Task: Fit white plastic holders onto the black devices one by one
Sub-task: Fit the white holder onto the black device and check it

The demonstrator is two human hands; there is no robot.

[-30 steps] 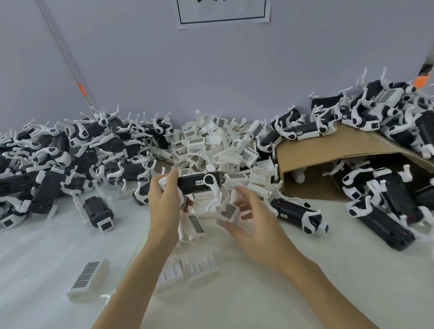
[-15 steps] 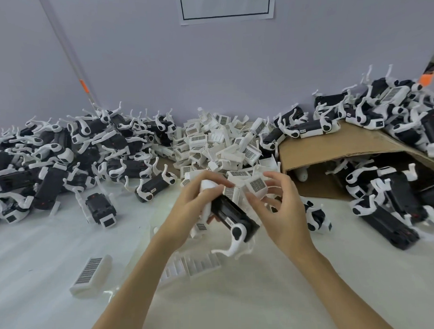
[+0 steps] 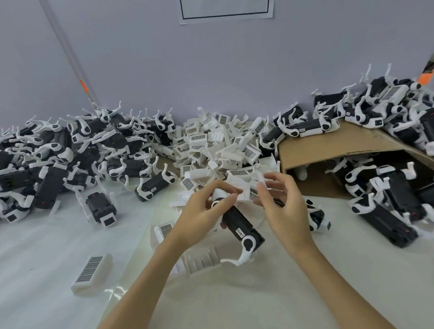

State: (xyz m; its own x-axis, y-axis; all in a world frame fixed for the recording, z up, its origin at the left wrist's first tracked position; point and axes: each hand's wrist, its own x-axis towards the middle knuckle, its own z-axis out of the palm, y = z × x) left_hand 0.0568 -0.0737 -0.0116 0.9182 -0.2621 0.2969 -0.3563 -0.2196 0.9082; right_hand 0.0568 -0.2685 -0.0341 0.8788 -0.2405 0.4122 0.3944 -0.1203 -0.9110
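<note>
The left hand [image 3: 200, 214] grips a black device [image 3: 239, 224] by its far end, fingers curled round it, and holds it tilted above the table with its near end pointing toward the person. The device is a long black block with a small white label on its side and a white round joint at the near end, from which a curved white arm sticks out. The right hand [image 3: 284, 211] pinches a white holder [image 3: 246, 193] with its fingertips at the far end of the device (how far it is seated cannot be told). Just behind the hands lies a heap of white holders [image 3: 220, 144], many with barcode stickers. Piles of devices [image 3: 63, 155] cover the white table [image 3: 54, 244] to the left and spill over a cardboard box [image 3: 333, 145] at right. A pale wall [image 3: 207, 66] carries a printed sign [image 3: 226, 6].
</note>
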